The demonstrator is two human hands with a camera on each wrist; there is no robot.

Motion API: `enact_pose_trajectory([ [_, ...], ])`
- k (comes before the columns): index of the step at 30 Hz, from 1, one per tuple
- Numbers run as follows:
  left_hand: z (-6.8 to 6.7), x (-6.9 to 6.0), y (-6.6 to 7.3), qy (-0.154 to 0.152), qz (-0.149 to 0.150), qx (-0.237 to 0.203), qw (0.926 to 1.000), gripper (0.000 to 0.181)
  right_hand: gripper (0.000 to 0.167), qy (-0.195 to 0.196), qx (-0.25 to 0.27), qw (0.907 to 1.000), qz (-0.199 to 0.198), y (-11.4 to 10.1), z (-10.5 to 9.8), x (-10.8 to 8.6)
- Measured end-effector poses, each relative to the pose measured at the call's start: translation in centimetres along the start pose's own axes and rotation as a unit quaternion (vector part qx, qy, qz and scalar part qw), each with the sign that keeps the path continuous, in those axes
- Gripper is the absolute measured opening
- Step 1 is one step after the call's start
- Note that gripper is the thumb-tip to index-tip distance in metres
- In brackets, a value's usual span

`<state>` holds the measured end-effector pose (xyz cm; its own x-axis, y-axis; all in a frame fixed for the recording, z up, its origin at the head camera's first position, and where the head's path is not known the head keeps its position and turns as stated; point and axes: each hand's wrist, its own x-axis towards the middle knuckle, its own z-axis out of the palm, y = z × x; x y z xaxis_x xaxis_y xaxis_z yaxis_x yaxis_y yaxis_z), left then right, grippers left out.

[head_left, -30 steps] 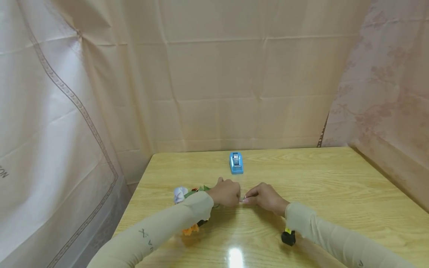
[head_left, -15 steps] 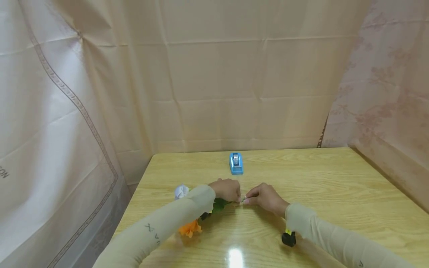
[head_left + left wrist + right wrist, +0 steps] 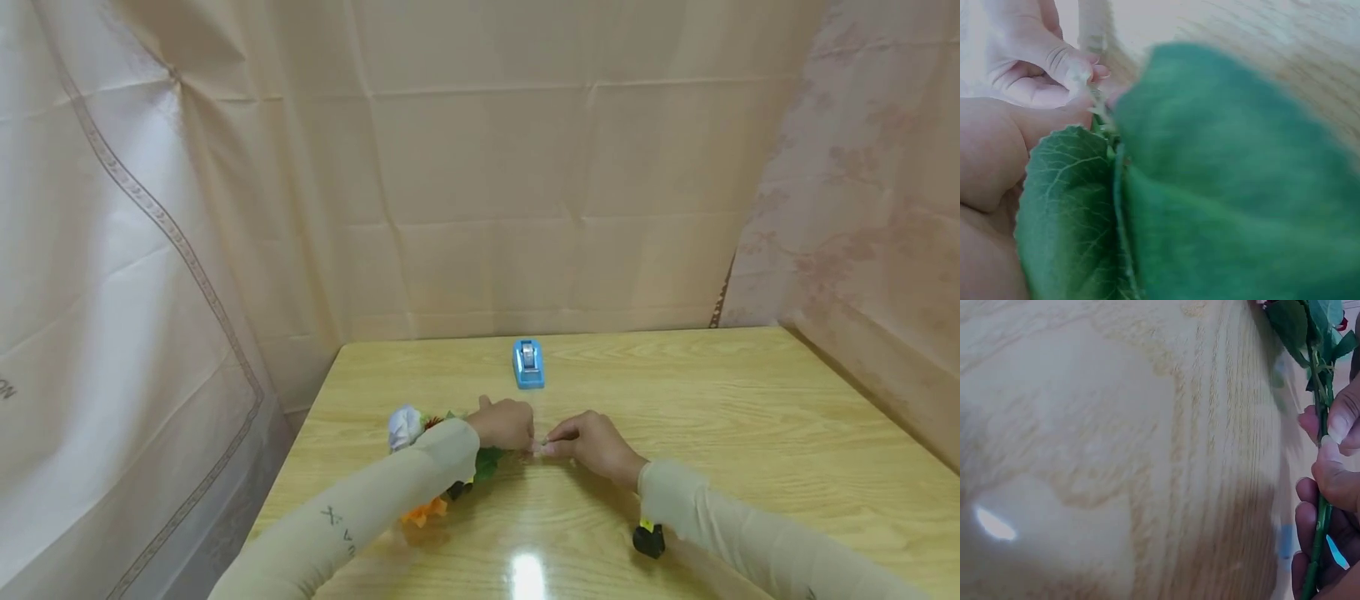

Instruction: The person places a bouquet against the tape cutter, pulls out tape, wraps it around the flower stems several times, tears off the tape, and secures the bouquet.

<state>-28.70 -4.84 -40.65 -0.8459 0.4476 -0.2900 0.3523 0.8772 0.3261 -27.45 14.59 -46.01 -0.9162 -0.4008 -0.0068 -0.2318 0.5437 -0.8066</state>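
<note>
- The green stem (image 3: 1318, 540) lies between the two hands, low over the wooden surface (image 3: 750, 400), its leaves on the left hand's side.
- The left hand (image 3: 506, 425) has its grip closed round the stem just below the leaves.
- The right hand (image 3: 596, 448) pinches the stem right beside it, thumb and fingers narrow on it.
- A white flower (image 3: 406, 427) and an orange flower (image 3: 424, 512) show on either side of the left sleeve (image 3: 375, 498), which hides what lies between them.
- From the left wrist, a large blurred leaf (image 3: 1229, 169) blocks much of the view; a smaller leaf (image 3: 1072, 212) sits beside it.
- A blue tape dispenser (image 3: 529, 364) stands beyond the hands, apart from them, near the far edge.
- Beige cloth (image 3: 480, 167) hangs behind.
</note>
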Motion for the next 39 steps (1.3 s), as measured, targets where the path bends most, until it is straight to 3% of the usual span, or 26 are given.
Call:
enact_pose_trajectory([
  [4, -0.2, 0.0, 0.1, 0.005, -0.014, -0.014, 0.9998, 0.027, 0.006, 0.001, -0.001, 0.9999, -0.01, -0.2, 0.0, 0.0],
  [14, 0.4, -0.1, -0.3, 0.019, -0.019, 0.0, 0.9996, 0.034, 0.013, -0.035, -0.004, 0.9992, -0.02, 0.1, -0.5, -0.2],
  [25, 0.5, -0.1, -0.3, 0.039, 0.004, 0.023, 0.999, 0.036, 0.012, -0.067, -0.003, 0.9977, -0.012, -0.1, -1.0, -0.2],
  [31, 0.8, -0.1, -0.2, 0.065, 0.015, 0.045, 0.9967, 0.038, 0.018, -0.088, 0.0, 0.9961, -0.005, -0.6, -1.3, -0.4],
  [39, 0.7, -0.3, 0.0, 0.079, 0.009, 0.058, 0.9952, 0.026, 0.026, -0.094, -0.003, 0.9954, 0.018, -0.8, -1.4, -0.3],
])
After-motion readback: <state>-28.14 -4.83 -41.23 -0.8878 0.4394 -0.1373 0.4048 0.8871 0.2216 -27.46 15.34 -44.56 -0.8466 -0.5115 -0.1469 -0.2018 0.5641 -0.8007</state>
